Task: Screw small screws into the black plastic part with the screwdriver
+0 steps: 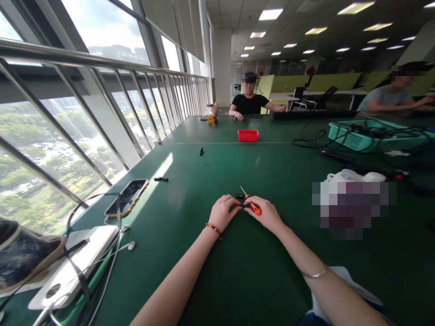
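My left hand, with a red beaded bracelet at its wrist, is closed, its thumb and fingers pinching a small black part whose shape is mostly hidden. Opposite it, my right hand is closed around a screwdriver with an orange and black handle. The screwdriver's thin metal shaft points away and up to the left. The right fingertips meet the left ones at the black part; whether they also grip it I cannot tell. Just beyond the fingertips a short black piece lies on the green table.
Farther out are black pieces, a red tray and a jar. A phone, white board and cables lie left. On the right are a blurred white item and a green basket. Two people sit beyond.
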A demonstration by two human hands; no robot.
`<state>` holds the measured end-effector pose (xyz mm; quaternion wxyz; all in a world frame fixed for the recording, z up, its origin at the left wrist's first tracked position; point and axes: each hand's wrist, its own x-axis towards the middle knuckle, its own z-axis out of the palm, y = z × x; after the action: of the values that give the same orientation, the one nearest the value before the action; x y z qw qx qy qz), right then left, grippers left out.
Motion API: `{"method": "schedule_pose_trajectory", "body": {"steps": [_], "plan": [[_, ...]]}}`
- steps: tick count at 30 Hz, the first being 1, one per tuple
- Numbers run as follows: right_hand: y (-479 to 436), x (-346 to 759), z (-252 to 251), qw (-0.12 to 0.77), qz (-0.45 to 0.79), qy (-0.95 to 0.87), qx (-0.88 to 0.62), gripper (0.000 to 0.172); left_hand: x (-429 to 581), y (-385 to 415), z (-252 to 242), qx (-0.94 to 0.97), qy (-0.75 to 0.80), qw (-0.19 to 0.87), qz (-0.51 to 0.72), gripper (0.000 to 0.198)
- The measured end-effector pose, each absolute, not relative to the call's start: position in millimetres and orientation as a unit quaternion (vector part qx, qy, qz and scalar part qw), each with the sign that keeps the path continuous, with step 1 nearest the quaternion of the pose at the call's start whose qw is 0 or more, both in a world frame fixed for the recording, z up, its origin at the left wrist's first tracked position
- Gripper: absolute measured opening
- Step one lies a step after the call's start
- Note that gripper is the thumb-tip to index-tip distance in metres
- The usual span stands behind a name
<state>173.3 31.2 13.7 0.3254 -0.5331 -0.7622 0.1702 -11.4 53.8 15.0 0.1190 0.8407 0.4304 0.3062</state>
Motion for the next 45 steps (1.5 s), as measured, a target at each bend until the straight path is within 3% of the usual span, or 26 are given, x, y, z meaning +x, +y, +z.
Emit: {"method": "schedule_pose_trajectory", "body": {"steps": [10,20,29,39,45], "plan": [[32.0,174.1,13.6,0.316,0.168,-0.775,-0.521,0.013,-8.7,48.3,19.7,0.859,0.440,0.076,0.252,0.011],[42.6,191.9,14.8,0.425,0.203,-0.684,-0.557,0.022,0.4,70.7,19.5,0.850,0.454,0.050,0.262,0.007],[46.1,194.2,10.0,0.404,0.211,-0.693,-0.558,0.019,-5.2,78.7,20.7,0.846,0.464,0.071,0.252,0.008],[47.9,193.1,6.2,0.398,0.215,-0.691,-0.564,0.017,-152.7,73.6,46.8,0.633,0.731,-0.010,0.256,0.027],[47.1,193.2,6.9,0.388,0.213,-0.693,-0.569,0.017,-183.6,64.2,47.6,0.584,0.783,-0.024,0.215,0.031]]}}
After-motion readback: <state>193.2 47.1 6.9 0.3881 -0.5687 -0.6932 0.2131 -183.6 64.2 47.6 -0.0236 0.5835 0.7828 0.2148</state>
